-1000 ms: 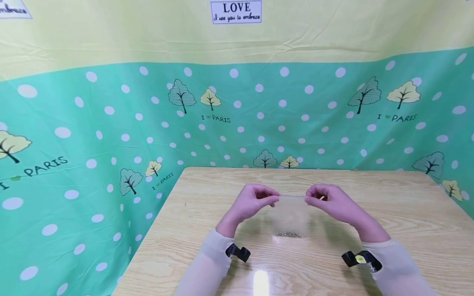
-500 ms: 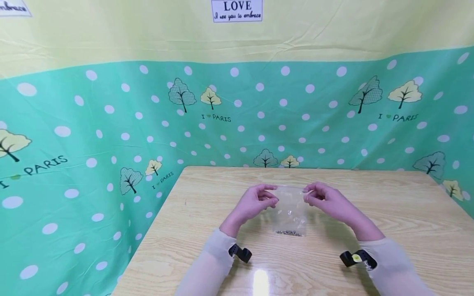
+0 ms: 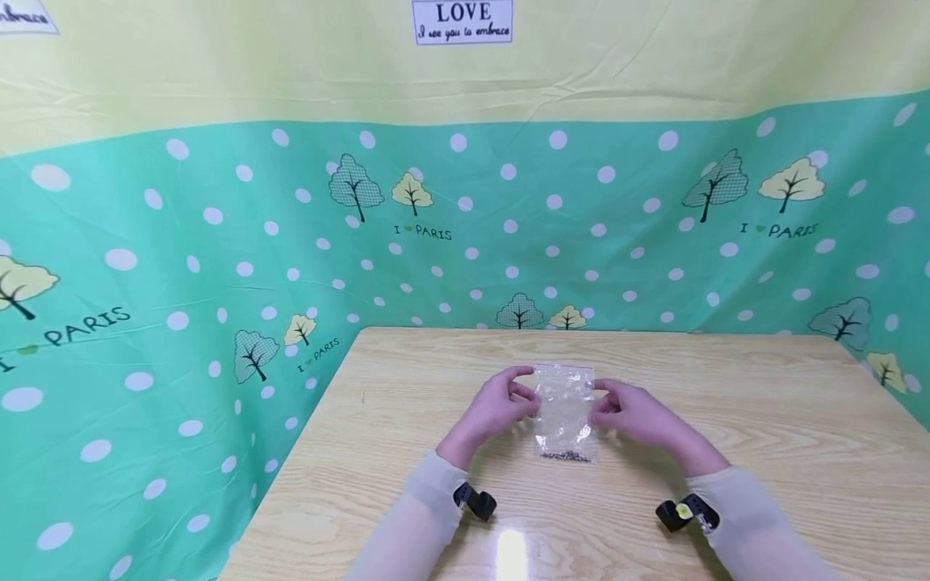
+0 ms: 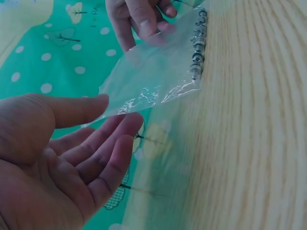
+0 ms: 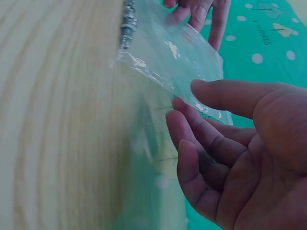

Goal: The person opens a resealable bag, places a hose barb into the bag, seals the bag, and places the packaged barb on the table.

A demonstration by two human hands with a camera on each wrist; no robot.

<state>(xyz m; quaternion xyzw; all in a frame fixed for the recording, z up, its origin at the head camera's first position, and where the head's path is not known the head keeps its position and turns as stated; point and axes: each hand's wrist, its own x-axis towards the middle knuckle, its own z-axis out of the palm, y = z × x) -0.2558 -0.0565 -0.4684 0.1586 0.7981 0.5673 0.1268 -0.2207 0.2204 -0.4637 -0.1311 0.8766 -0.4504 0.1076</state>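
A clear plastic bag (image 3: 565, 407) leans between my two hands, its lower edge at the tabletop. Small silvery metal parts (image 3: 565, 456) lie in a row along its bottom; their exact kind is too small to tell. My left hand (image 3: 501, 403) lightly holds the bag's left side edge, thumb on one face and fingers on the other. On the opposite edge, my right hand (image 3: 635, 411) holds it in the same loose way. Both wrist views show the bag (image 4: 153, 72) slanting up from the table, with the metal parts (image 5: 128, 24) at its low end.
The wooden table (image 3: 726, 363) spreads out around the hands. Behind it and on the left hangs a green and yellow curtain (image 3: 436, 258) with dots and trees. Black wrist cameras (image 3: 475, 500) sit at both cuffs.
The bag's upright face has tipped away from me and shows more fully. Both hands have slid from its top corners down along the side edges, the right hand moving slightly inward.
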